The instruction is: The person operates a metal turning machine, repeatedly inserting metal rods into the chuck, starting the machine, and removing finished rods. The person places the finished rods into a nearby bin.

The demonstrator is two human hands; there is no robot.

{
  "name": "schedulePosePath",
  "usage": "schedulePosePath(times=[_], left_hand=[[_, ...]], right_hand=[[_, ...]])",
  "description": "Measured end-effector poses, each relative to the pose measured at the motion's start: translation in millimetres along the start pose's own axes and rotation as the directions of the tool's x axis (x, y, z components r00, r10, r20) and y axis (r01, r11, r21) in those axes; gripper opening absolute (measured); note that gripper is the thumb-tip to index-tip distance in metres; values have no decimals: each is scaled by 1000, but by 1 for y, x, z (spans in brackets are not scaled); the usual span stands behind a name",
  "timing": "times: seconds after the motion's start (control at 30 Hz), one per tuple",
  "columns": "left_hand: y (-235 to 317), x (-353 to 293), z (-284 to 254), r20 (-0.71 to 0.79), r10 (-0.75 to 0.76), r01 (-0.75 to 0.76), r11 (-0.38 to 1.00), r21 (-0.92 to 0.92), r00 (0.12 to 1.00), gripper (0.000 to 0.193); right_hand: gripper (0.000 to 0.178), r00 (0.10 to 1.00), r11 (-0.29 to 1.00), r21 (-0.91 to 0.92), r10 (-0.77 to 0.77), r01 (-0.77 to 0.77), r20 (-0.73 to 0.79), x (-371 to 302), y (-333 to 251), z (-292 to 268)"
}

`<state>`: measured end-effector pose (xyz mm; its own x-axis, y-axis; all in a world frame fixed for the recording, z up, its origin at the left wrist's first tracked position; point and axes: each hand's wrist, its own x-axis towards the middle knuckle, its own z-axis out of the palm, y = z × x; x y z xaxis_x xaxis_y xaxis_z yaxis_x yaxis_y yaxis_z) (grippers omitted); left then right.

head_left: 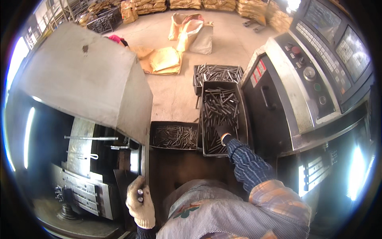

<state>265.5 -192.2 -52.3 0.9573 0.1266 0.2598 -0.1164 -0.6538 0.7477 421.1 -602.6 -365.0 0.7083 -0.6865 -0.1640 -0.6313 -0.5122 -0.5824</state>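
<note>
My left hand (pixel 141 207), in a cream knit glove, is closed around metal rods beside the machine on the left. Two round, shiny ends of the metal rods (pixel 140 195) show at its fingers. My right hand (pixel 223 129), in a dark glove with a pale cuff, reaches down into a long dark bin (pixel 243 119). Loose dark metal rods (pixel 219 105) fill that bin, and the hand is among them. Its fingers blend into the rods, so their grip is hidden.
A lower bin (pixel 155 147) of shorter metal pins stands left of the long bin; another bin of rods (pixel 217 73) lies beyond. Machines flank me: a grey cover (pixel 91 75) left, a control panel (pixel 306 75) right. Yellow sacks (pixel 163 59) lie on the floor ahead.
</note>
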Motion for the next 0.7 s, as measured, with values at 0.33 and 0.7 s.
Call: schedulePosePath(times=[0.33, 0.7], left_hand=[[54, -17, 27, 92, -200, 197, 979, 46, 975, 28], [80, 2, 115, 341, 266, -225, 962, -157, 902, 26]], right_hand=[[35, 971, 984, -4, 179, -180, 158, 48, 62, 80], [46, 956, 887, 357, -265, 294, -128, -48, 14, -127]])
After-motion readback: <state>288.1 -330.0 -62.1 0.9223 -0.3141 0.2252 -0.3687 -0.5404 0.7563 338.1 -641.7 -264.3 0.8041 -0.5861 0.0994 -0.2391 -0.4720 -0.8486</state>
